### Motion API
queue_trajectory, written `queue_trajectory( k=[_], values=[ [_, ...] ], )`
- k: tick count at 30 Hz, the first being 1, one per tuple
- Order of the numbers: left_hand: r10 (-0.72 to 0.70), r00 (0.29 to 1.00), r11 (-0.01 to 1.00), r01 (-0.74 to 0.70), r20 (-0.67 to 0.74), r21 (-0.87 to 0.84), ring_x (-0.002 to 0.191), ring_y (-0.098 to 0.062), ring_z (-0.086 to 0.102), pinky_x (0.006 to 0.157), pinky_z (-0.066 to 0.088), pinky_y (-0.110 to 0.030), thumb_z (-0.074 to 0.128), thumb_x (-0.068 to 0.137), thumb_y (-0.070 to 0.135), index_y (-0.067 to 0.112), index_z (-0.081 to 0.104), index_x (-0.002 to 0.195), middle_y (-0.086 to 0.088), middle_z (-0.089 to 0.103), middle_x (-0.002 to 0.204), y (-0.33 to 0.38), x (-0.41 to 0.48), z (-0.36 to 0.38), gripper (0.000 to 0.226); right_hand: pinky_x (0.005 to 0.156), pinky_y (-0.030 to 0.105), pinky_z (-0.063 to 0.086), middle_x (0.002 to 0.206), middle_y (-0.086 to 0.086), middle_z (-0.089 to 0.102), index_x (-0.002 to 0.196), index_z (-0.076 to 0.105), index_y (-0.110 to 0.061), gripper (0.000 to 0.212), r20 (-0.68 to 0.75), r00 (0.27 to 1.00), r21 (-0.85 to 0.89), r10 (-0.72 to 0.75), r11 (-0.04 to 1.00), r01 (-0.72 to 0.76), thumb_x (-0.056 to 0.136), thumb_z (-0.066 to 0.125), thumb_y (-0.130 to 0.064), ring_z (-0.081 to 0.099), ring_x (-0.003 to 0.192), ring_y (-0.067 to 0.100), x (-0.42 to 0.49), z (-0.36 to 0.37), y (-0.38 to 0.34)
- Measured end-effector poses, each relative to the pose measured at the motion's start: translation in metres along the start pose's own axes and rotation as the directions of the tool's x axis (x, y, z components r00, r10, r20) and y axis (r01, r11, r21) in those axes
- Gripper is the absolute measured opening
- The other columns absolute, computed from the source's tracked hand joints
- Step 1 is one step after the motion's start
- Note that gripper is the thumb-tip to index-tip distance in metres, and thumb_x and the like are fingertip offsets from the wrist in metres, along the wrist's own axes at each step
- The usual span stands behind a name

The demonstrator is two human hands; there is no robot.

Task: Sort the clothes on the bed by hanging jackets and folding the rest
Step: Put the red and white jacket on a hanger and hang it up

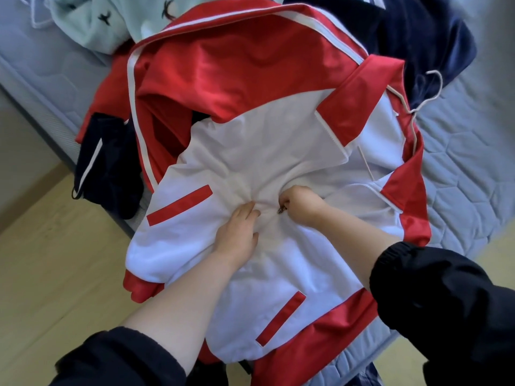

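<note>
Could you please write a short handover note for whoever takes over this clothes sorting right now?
The left hand lies flat, pressing the jacket front beside the zip.
The right hand pinches the zipper pull.
The jacket lies on the bed with a hanger inside, hook out at the collar.
Done: hanger inserted; zip looks partly closed.
Left: finish zipping and hang it. The mint garment, navy garment and dark striped garment are still unsorted.
</note>
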State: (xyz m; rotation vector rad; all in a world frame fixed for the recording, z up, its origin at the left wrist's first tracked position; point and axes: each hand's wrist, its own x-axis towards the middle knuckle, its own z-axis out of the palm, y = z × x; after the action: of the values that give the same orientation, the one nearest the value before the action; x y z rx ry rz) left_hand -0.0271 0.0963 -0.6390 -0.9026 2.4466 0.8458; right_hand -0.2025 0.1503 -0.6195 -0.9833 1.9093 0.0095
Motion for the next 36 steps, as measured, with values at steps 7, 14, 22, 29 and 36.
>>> queue_trajectory(
  k=[7, 14, 22, 29, 36],
  values=[
    [-0.005, 1.0, 1.0, 0.005, 0.018, 0.025, 0.143, -0.015, 0.019, 0.099, 0.043, -0.035, 0.051, 0.092, 0.019, 0.015, 0.04, 0.139, 0.0, 0.023, 0.156, 0.004, 0.0, -0.004, 0.049, 0.064, 0.031, 0.029, 0.1, 0.01, 0.062, 0.097, 0.065, -0.009, 0.019, -0.219, 0.936, -0.514, -0.275, 0.848, 0.129, 0.087, 0.049, -0.007, 0.057, 0.094, 0.031, -0.012, 0.006, 0.002],
    [-0.032, 0.998, 0.998, 0.035, -0.049, 0.053, 0.134, -0.016, 0.029, 0.094, 0.044, -0.035, 0.056, 0.089, 0.034, 0.017, 0.049, 0.128, 0.001, 0.039, 0.143, 0.015, -0.001, -0.004, 0.043, 0.056, 0.035, 0.053, 0.056, 0.009, 0.06, 0.065, 0.064, -0.005, 0.019, -0.23, 0.916, 0.7, 0.329, 0.71, -0.079, 0.084, 0.059, -0.001, 0.056, 0.048, 0.021, -0.023, 0.028, 0.003],
    [0.131, 0.919, 0.991, -0.117, -0.372, 0.058, 0.057, -0.027, 0.059, 0.041, 0.04, -0.027, 0.088, 0.059, 0.011, 0.008, 0.056, 0.058, -0.008, 0.057, 0.059, 0.045, 0.002, -0.006, 0.032, 0.055, 0.028, 0.047, 0.057, -0.002, 0.063, 0.064, 0.061, -0.012, 0.021, -0.311, 0.941, 0.428, 0.135, 0.904, 0.011, 0.08, 0.055, 0.001, 0.06, 0.057, 0.021, -0.038, 0.008, -0.003],
    [-0.145, 0.982, 0.982, 0.158, -0.123, 0.102, 0.094, -0.032, 0.061, 0.064, 0.043, -0.033, 0.056, 0.085, 0.012, 0.01, 0.064, 0.089, -0.009, 0.066, 0.094, 0.034, 0.002, 0.005, 0.009, 0.057, 0.035, 0.029, 0.085, 0.018, 0.063, 0.098, 0.054, -0.004, 0.019, -0.575, 0.818, -0.222, 0.014, 0.96, -0.172, 0.08, 0.049, 0.001, 0.061, 0.078, 0.038, -0.048, -0.045, 0.035],
    [-0.162, 0.983, 0.971, 0.174, -0.08, 0.162, 0.104, -0.028, 0.058, 0.077, 0.049, -0.035, 0.056, 0.086, 0.026, 0.016, 0.06, 0.104, -0.007, 0.061, 0.108, 0.065, 0.021, -0.019, 0.021, 0.056, 0.045, 0.039, 0.07, 0.023, 0.06, 0.078, 0.057, 0.003, 0.009, -0.779, 0.626, 0.006, 0.005, 1.0, -0.001, 0.084, 0.051, 0.004, 0.053, 0.062, 0.041, -0.076, -0.072, 0.043]
  ],
)
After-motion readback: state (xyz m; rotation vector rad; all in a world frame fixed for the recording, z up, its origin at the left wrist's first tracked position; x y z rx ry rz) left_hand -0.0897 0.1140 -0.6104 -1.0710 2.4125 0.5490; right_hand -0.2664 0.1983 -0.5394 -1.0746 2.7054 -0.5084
